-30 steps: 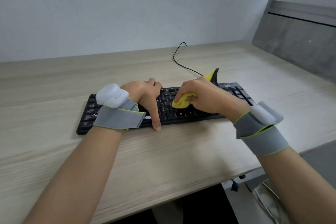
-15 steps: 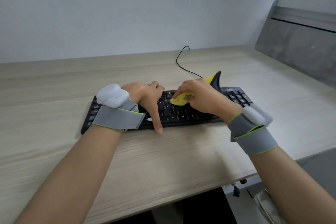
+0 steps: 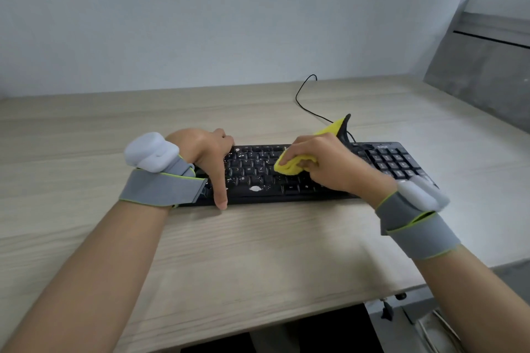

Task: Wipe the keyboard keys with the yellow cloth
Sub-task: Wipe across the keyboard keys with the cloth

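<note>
On the wooden tabletop (image 3: pixel 258 252), a black keyboard (image 3: pixel 395 163) lies lengthwise, its cable (image 3: pixel 304 103) trailing toward the far wall. The right hand (image 3: pixel 324 163) grips a bunched yellow cloth (image 3: pixel 289 166), fingers curled round it, and presses it onto the keys near the middle of the board; a loose corner of the cloth sticks up behind the knuckles. The left hand (image 3: pixel 209 157) rests on the left part of the keyboard, thumb stretched down over its near edge, fingers bent over the far rows, seemingly steadying it. White specks and one larger white smear (image 3: pixel 254 188) sit on the keys between the two hands, just near of the cloth. The wiping looks well under way but unfinished. The next stroke probably calls for dragging the cloth left and nearer, across those dirty keys, while the left hand keeps the board from sliding.
</note>
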Tool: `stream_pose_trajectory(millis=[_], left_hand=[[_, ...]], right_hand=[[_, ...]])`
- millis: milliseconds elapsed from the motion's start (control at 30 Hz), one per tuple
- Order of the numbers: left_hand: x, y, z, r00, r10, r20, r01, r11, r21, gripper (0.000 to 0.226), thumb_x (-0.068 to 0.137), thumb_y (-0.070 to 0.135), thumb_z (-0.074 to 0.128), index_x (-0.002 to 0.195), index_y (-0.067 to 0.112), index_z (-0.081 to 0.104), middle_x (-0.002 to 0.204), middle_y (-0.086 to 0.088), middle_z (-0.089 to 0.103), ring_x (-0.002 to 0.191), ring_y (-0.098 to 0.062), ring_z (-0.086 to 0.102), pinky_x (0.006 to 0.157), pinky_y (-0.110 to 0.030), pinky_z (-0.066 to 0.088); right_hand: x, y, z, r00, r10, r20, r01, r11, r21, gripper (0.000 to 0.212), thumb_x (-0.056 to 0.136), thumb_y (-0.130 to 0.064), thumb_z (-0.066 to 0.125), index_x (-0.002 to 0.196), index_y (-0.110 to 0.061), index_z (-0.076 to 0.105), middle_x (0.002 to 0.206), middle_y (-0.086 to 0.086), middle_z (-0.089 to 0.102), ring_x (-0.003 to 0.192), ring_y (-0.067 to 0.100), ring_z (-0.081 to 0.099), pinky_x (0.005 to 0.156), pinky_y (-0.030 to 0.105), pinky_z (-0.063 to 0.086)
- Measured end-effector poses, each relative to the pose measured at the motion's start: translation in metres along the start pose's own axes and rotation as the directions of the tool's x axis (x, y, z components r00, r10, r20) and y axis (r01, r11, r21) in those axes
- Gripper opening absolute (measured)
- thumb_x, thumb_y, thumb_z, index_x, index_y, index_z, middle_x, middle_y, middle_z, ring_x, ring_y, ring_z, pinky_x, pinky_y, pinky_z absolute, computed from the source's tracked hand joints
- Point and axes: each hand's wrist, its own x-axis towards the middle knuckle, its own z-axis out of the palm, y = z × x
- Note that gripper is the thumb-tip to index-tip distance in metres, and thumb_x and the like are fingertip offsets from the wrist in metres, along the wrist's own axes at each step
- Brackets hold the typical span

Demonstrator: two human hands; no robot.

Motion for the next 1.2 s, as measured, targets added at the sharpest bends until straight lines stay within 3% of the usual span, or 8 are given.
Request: stream_pose_trajectory(millis=[200, 433, 533, 700, 833, 1000, 1200], left_hand=[[-0.001, 0.004, -0.003, 1.0, -0.014, -0.028, 0.014, 1.0, 0.014, 0.144, 0.002, 0.064, 0.078, 0.132, 0.018, 0.034, 0.122, 0.006, 0.037, 0.117, -0.024, 0.046, 0.097, -0.043, 0.045], [-0.002, 0.002, 0.001, 0.998, -0.005, -0.063, 0.005, 1.0, 0.009, 0.145, 0.001, 0.068, 0.075, 0.131, 0.02, 0.035, 0.12, 0.006, 0.039, 0.116, -0.021, 0.047, 0.097, -0.041, 0.045], [-0.003, 0.004, 0.001, 0.998, -0.013, -0.063, 0.013, 1.0, 0.003, 0.143, 0.001, 0.066, 0.076, 0.13, 0.02, 0.035, 0.118, 0.007, 0.039, 0.114, -0.021, 0.047, 0.097, -0.041, 0.046], [-0.006, 0.008, -0.002, 0.999, -0.04, -0.032, 0.04, 0.999, -0.001, 0.146, 0.001, 0.062, 0.078, 0.133, 0.02, 0.032, 0.12, 0.008, 0.037, 0.115, -0.021, 0.046, 0.097, -0.041, 0.046], [-0.005, 0.01, -0.002, 0.997, -0.067, -0.029, 0.067, 0.998, -0.002, 0.146, -0.001, 0.062, 0.077, 0.132, 0.021, 0.033, 0.12, 0.008, 0.037, 0.115, -0.021, 0.047, 0.096, -0.04, 0.047], [-0.003, 0.01, -0.002, 0.996, -0.08, -0.024, 0.079, 0.996, -0.034, 0.144, 0.004, 0.057, 0.082, 0.134, 0.023, 0.032, 0.12, 0.008, 0.036, 0.116, -0.021, 0.046, 0.097, -0.04, 0.046], [-0.001, 0.011, -0.002, 0.997, -0.081, -0.009, 0.08, 0.995, -0.053, 0.132, 0.024, 0.044, 0.093, 0.137, 0.021, 0.028, 0.122, 0.006, 0.034, 0.117, -0.02, 0.043, 0.1, -0.04, 0.044]], right_hand=[[0.024, 0.007, 0.001, 0.992, 0.099, -0.084, -0.107, 0.99, -0.093, 0.037, 0.083, 0.009, 0.044, 0.103, -0.01, 0.069, 0.11, 0.013, 0.065, 0.105, 0.03, 0.056, 0.091, 0.039, 0.047], [0.005, -0.008, 0.009, 0.997, -0.08, 0.005, 0.08, 0.996, 0.044, 0.042, 0.078, 0.017, 0.047, 0.101, -0.008, 0.07, 0.108, 0.01, 0.067, 0.099, 0.025, 0.061, 0.085, 0.033, 0.05], [-0.001, 0.002, -0.002, 0.997, -0.074, 0.028, 0.073, 0.997, 0.028, 0.043, 0.076, 0.018, 0.047, 0.099, -0.009, 0.071, 0.106, 0.009, 0.068, 0.098, 0.025, 0.062, 0.084, 0.034, 0.05], [0.021, 0.006, 0.005, 0.998, -0.012, -0.07, 0.008, 0.998, -0.056, 0.043, 0.08, 0.015, 0.043, 0.105, -0.008, 0.068, 0.111, 0.012, 0.064, 0.102, 0.03, 0.058, 0.085, 0.041, 0.049], [0.024, -0.004, 0.017, 0.992, -0.114, -0.047, 0.114, 0.993, -0.001, 0.046, 0.075, 0.018, 0.044, 0.104, -0.007, 0.068, 0.11, 0.012, 0.065, 0.1, 0.03, 0.06, 0.083, 0.042, 0.05], [-0.005, 0.003, 0.009, 0.963, -0.27, 0.022, 0.267, 0.959, 0.089, 0.051, 0.069, 0.024, 0.044, 0.099, -0.007, 0.071, 0.107, 0.011, 0.068, 0.097, 0.027, 0.064, 0.082, 0.034, 0.051], [-0.002, 0.015, 0.003, 0.974, -0.225, -0.027, 0.227, 0.972, 0.065, 0.051, 0.071, 0.023, 0.043, 0.104, -0.007, 0.069, 0.11, 0.01, 0.065, 0.099, 0.029, 0.063, 0.084, 0.039, 0.052]])
